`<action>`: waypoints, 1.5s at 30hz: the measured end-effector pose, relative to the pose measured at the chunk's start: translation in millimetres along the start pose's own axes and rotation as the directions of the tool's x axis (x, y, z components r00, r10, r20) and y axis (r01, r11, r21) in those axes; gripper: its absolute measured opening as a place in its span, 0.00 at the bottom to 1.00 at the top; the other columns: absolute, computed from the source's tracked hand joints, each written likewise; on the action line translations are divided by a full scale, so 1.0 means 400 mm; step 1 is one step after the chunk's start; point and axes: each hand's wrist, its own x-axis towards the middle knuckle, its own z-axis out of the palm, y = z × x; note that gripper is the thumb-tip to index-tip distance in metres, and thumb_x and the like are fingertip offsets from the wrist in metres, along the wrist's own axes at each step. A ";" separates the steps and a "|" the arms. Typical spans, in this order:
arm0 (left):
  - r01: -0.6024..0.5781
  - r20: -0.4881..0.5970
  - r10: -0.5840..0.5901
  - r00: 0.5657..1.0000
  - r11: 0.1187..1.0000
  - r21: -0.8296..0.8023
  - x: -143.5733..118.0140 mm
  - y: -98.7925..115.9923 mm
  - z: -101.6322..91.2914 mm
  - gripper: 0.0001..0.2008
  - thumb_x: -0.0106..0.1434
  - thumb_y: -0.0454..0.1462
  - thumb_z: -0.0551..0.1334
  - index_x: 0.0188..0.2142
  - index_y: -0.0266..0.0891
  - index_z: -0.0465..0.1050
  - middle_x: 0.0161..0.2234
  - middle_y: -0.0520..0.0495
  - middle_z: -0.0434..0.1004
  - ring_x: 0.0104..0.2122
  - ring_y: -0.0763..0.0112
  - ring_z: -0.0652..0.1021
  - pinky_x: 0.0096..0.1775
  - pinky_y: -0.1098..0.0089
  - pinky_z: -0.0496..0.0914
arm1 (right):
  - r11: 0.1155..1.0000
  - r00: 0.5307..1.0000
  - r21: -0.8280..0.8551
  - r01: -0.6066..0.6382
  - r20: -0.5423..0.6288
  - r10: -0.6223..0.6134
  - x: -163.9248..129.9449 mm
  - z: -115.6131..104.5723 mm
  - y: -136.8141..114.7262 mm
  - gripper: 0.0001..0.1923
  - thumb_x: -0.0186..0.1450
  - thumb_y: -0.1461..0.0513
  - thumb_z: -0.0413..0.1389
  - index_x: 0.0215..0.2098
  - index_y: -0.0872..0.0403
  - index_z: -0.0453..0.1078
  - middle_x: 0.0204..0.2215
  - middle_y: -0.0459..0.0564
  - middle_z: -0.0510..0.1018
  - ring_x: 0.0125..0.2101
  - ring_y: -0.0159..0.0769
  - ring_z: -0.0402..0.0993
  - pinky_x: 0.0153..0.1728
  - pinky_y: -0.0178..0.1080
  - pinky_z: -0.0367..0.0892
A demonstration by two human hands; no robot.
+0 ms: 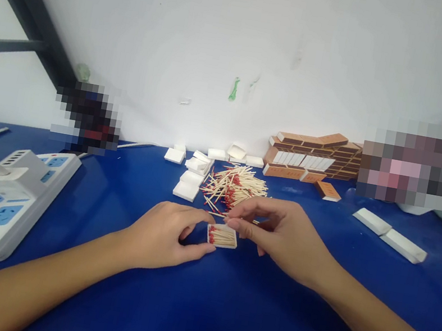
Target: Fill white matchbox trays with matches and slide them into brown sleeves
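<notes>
A small white matchbox tray point(235, 244) lies on the blue table, with several red-headed matches point(222, 237) side by side in it. My left hand point(169, 236) grips the tray's left end between thumb and forefinger. Just above the tray's far edge, my right hand point(277, 232) is closed in a pinch. A thin matchstick point(216, 214) sticks out to the left from its fingertips; the fingers partly hide it. Right behind my hands is a loose heap of matches point(243, 184), heads pointing mostly left and toward me.
White empty trays point(188, 185) sit left of and behind the heap. Brown matchboxes point(308, 158) are stacked against the wall, one loose box point(327, 191) in front. Two white strip-like pieces point(390, 235) lie at right. A power strip point(4, 207) with a plugged-in adapter occupies the left.
</notes>
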 end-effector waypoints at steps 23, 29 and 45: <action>0.009 0.004 -0.009 1.000 1.000 0.013 -0.002 0.001 -0.003 0.16 0.68 0.46 0.68 0.51 0.44 0.80 0.23 0.58 0.66 0.23 0.75 0.69 0.29 0.72 0.61 | 0.813 0.975 -0.564 0.145 0.222 -0.020 0.023 -0.101 0.040 0.14 0.73 0.53 0.55 0.32 0.51 0.71 0.31 0.49 0.78 0.31 0.38 0.70 0.31 0.39 0.60; 0.016 0.008 -0.016 1.000 1.000 0.020 -0.003 0.004 -0.004 0.16 0.68 0.46 0.68 0.51 0.44 0.80 0.23 0.58 0.67 0.23 0.75 0.69 0.29 0.71 0.61 | 0.832 0.981 -0.521 0.194 0.094 -0.170 0.019 -0.091 0.023 0.12 0.72 0.53 0.58 0.34 0.50 0.76 0.32 0.49 0.79 0.30 0.36 0.71 0.32 0.39 0.62; -0.022 -0.073 0.027 0.997 0.997 0.073 0.000 0.002 -0.003 0.16 0.67 0.46 0.69 0.50 0.43 0.80 0.24 0.57 0.69 0.27 0.71 0.73 0.34 0.68 0.65 | 0.739 0.981 -0.656 0.157 0.191 -0.040 0.016 -0.099 0.041 0.08 0.71 0.57 0.58 0.34 0.50 0.70 0.33 0.49 0.78 0.32 0.39 0.72 0.32 0.40 0.60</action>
